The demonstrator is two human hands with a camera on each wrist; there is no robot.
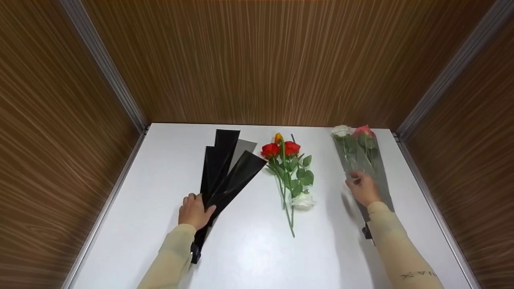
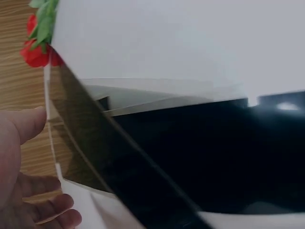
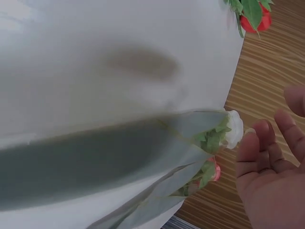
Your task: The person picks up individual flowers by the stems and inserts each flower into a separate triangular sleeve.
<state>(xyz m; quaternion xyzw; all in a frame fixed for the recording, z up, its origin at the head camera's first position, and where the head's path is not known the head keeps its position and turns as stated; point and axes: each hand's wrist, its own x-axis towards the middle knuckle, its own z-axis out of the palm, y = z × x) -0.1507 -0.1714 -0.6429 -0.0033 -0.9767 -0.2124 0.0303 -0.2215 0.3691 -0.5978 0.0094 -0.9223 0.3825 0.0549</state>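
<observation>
My left hand (image 1: 194, 211) is at the lower left part of a fanned group of black flower-wrapping sleeves (image 1: 225, 176); its fingers are spread and slightly bent. The left wrist view shows the thumb and fingers apart with nothing between them, beside a black sleeve (image 2: 190, 162). My right hand (image 1: 363, 188) hovers over a translucent grey sleeve (image 1: 381, 172), fingers loosely bent and holding nothing visible. Inside that sleeve lie the stems of a white rose (image 1: 341, 130) and a pink rose (image 1: 364, 131), whose blooms show at its wide end. Whether either hand touches a sleeve is unclear.
Between the hands lie loose flowers: two red roses (image 1: 270, 150), an orange bud (image 1: 278, 137) and a white rose (image 1: 303, 201) pointing toward me. Wood-grain panels (image 1: 257, 60) enclose the white tabletop (image 1: 257, 261) at the back and sides.
</observation>
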